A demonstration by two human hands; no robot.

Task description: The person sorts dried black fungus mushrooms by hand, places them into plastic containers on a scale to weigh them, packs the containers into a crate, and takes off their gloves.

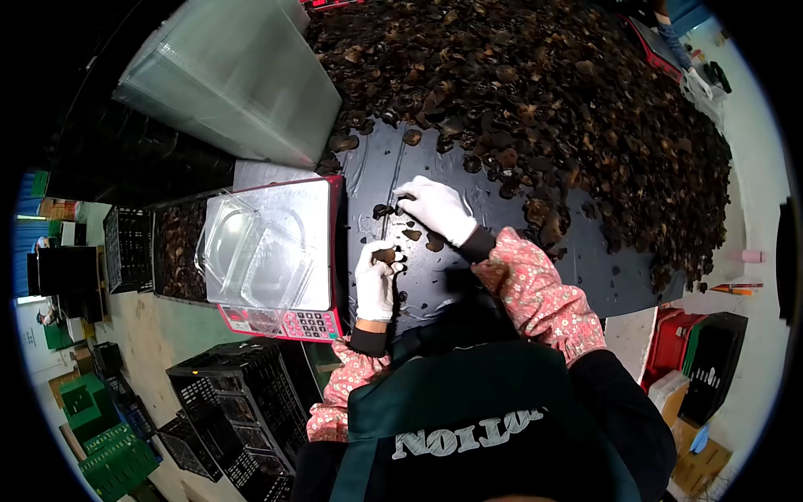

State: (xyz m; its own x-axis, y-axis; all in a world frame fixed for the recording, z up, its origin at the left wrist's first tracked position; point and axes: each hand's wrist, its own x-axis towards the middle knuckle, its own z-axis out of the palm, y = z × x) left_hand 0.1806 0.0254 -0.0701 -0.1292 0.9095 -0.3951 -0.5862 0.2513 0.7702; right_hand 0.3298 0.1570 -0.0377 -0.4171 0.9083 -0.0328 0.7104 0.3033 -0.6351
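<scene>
In a white glove, my left hand (375, 283) is closed on a brown mushroom piece (385, 255), gripped between thumb and fingers. My right hand (437, 207), gloved too, reaches over the dark table sheet (368, 171) with its fingers curled together. Whether anything sits in those fingertips is hard to see. Just beside them lies a small black mushroom piece (383, 211). Two more brown pieces, one of them a flat scrap (434, 242), rest between my hands. A red-edged scale (322, 226) stands left of my hands, with a clear plastic clamshell box (251, 251) on it.
A large heap of dark mushroom pieces (544, 92) covers the table's far and right parts. Behind the scale rises a tall stack of clear plastic boxes (238, 79). Black crates (242, 402) stand on the floor at lower left. Another person's arm (673, 42) shows at upper right.
</scene>
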